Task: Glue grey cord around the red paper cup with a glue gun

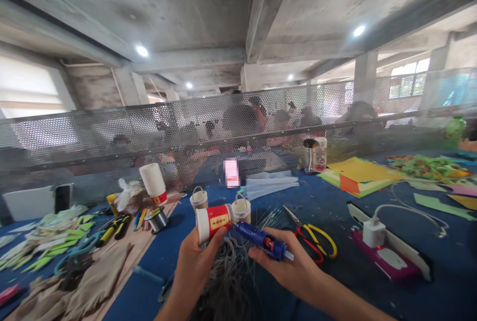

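My left hand (pixel 196 259) is closed round a paper cup with a red band (pixel 213 221), held on its side above the blue table. My right hand (pixel 292 266) grips a blue glue gun (pixel 261 240) whose nozzle points left and touches the cup's side. Below my hands lies a tangle of grey cord (pixel 227 276). Two small cup baskets with handles (pixel 240 207) stand just behind the held cup.
Red and yellow scissors (pixel 315 236) lie right of my hands. A white charger and a phone (pixel 387 249) sit further right. Stacked paper cups (pixel 153 182), pens, a wire spool and green paper cut-outs (pixel 55 246) lie left. Coloured paper sheets (pixel 359 174) lie by a mesh partition; people sit beyond.
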`<act>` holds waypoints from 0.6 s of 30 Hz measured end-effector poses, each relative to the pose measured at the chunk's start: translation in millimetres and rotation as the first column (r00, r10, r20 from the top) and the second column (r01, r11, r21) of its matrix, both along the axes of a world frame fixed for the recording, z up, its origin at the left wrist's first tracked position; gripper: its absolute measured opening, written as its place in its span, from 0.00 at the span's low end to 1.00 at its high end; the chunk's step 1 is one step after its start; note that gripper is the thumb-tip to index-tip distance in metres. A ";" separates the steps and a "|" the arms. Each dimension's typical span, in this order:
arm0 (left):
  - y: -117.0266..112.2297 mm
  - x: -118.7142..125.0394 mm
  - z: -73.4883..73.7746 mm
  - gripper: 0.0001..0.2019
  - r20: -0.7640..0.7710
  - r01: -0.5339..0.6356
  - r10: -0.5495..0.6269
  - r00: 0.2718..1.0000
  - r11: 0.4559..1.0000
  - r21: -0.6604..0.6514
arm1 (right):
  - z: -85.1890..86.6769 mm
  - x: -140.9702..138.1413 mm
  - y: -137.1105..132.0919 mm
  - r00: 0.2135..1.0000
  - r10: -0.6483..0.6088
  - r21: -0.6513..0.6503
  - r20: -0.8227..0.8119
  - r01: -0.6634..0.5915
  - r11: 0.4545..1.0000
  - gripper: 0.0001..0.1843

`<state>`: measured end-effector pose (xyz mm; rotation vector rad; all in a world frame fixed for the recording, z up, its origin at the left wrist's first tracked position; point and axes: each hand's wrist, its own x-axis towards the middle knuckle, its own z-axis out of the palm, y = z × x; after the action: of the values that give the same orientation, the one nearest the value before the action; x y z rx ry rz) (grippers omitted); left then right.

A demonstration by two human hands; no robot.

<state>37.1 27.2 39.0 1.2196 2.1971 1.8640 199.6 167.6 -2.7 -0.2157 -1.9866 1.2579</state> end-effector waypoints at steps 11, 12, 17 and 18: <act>-0.3 1.2 2.4 0.16 -0.065 0.016 -0.014 0.998 1.000 0.026 | 8.0 1.9 -4.3 1.000 0.015 -0.082 0.001 -0.015 0.997 0.17; -0.5 0.9 2.1 0.16 -0.067 0.013 -0.012 0.998 1.000 0.022 | 9.1 2.4 -4.6 1.000 0.018 -0.082 0.006 -0.018 0.997 0.16; -1.3 -0.4 -0.6 0.16 -0.067 0.015 -0.014 0.998 1.000 0.013 | 13.9 4.4 -4.8 0.999 0.044 -0.059 0.020 -0.043 0.997 0.17; -1.6 -0.4 -0.9 0.16 -0.072 0.018 -0.017 0.997 1.000 0.010 | 13.8 4.3 -4.7 0.999 0.042 -0.056 0.016 -0.041 0.998 0.17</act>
<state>36.7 25.6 38.0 1.3244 2.2066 1.8567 203.9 162.9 11.1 -0.2140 -1.9810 1.3432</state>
